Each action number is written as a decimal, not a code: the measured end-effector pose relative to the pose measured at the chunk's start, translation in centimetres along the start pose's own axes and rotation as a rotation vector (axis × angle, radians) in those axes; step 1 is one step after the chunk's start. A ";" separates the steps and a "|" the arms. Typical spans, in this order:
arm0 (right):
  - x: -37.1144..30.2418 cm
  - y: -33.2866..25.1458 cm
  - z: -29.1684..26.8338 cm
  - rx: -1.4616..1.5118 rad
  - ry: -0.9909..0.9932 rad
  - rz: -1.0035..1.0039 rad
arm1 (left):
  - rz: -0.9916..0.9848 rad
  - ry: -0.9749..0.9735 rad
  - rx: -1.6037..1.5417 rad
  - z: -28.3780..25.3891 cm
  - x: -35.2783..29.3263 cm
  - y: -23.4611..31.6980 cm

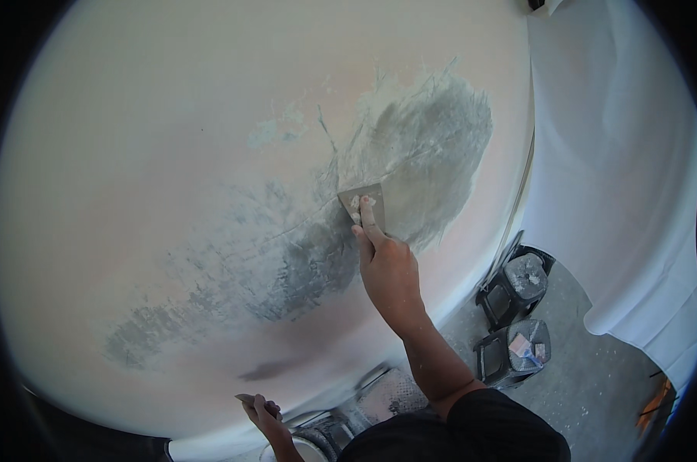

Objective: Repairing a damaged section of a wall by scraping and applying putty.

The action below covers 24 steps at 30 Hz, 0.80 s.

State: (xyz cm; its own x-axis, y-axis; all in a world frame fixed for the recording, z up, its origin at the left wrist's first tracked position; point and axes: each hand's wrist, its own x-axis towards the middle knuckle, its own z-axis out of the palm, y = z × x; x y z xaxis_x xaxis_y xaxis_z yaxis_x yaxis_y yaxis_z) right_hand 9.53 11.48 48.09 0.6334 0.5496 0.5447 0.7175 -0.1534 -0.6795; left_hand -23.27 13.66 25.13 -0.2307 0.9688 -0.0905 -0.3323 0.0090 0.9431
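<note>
My right hand (392, 279) grips a putty knife (374, 192), its index finger stretched along the blade. The blade lies against a pale wall (171, 138), at the lower left edge of a large dark grey patch of putty (433, 146). Bits of whitish putty stick to the blade and fingertip. From this patch a rougher, streaked grey band (302, 269) runs down to the left. Low at the bottom, my left hand (268, 420) is closed around a small flat blade (245, 399), seen nearly edge-on and away from the wall's putty; its handle is hidden in the fingers.
Two dark plastic stools stand at the lower right: a farther stool (498, 296) with a whitish smeared top, and a nearer stool (496, 366) bearing a brush (522, 348). White sheeting (610, 154) hangs on the right. A pale round rim (306, 448) shows near my left forearm.
</note>
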 end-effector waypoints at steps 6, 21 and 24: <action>0.3 -0.2 -0.3 -0.015 0.016 -0.020 | -0.017 -0.022 -0.022 0.8 -0.3 -0.5; 0.1 -0.2 -0.3 -0.032 0.019 0.000 | 0.027 -0.002 -0.059 1.0 -0.7 0.9; 0.1 -0.2 -0.8 -0.013 -0.037 0.015 | 0.040 -0.001 -0.056 0.3 -0.7 0.6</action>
State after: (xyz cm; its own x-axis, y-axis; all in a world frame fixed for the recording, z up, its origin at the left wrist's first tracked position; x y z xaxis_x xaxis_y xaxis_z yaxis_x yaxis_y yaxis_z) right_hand 9.69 10.93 48.66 0.6328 0.5773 0.5160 0.7120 -0.1719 -0.6808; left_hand -22.99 13.08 25.85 -0.2444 0.9683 -0.0525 -0.3735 -0.0441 0.9266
